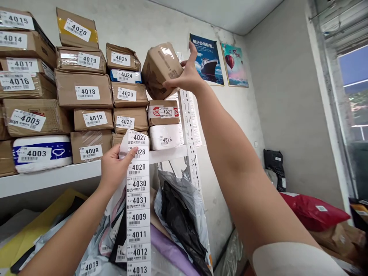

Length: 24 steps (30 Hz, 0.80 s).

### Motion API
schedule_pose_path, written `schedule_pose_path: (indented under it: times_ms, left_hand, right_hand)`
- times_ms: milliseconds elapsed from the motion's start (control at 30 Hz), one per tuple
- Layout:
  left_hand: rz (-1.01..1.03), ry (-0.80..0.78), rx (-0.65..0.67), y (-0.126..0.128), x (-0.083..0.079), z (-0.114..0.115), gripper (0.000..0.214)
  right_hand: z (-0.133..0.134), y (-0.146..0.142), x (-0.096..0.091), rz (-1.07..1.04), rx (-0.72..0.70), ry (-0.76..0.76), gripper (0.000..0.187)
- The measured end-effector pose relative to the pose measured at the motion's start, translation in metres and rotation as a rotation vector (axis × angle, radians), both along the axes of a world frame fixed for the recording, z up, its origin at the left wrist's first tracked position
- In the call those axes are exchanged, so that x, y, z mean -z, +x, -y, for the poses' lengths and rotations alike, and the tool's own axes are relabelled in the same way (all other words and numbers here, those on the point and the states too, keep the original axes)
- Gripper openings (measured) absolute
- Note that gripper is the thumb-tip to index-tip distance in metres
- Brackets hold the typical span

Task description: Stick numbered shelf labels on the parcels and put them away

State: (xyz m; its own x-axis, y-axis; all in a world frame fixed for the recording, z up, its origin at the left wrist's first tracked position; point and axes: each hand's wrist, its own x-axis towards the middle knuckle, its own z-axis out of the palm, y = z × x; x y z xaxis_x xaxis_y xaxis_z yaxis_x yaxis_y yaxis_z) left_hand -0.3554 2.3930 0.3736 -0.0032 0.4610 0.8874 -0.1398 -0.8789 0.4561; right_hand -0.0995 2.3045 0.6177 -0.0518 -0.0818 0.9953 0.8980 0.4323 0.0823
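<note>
My left hand (pixel 116 165) is closed on a long strip of printed number labels (pixel 138 199), pinched near its top between thumb and fingers. The strip hangs down past the shelf edge and shows numbers such as 4028 and 4029. Up to the right, my right hand (pixel 186 74) grips a brown cardboard box (pixel 161 69) by its right end, thumb below. The box is tilted above the parcel labelled 4027 (pixel 163 112); whether it touches the stack is hard to tell. Beneath that parcel lies a white package labelled 4026 (pixel 164 137).
Stacked, numbered cartons (pixel 83 90) fill the white shelf (pixel 169 154) to the left. A perforated metal upright (pixel 192 153) stands at its right end. Bagged parcels (pixel 181 214) crowd the level below. Posters (pixel 207 61) hang on the wall; a red parcel (pixel 319 209) lies at right.
</note>
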Motion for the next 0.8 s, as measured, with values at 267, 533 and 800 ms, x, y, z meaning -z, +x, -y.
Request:
schedule_pose_path:
  times_ms: [267,533,800]
  left_hand:
    - [-0.040,0.012,0.011,-0.002,-0.003,0.009,0.031]
    - [-0.055,0.022,0.039,0.001,-0.002,0.007,0.029]
    - [-0.045,0.002,0.000,0.004,0.000,-0.003,0.030]
  right_hand:
    - [0.011,0.005,0.003,0.111,-0.176,-0.058,0.118]
    - [0.030,0.000,-0.003,0.336,-0.026,0.000,0.114]
    - [0.034,0.006,-0.016,0.225,-0.118,-0.300,0.071]
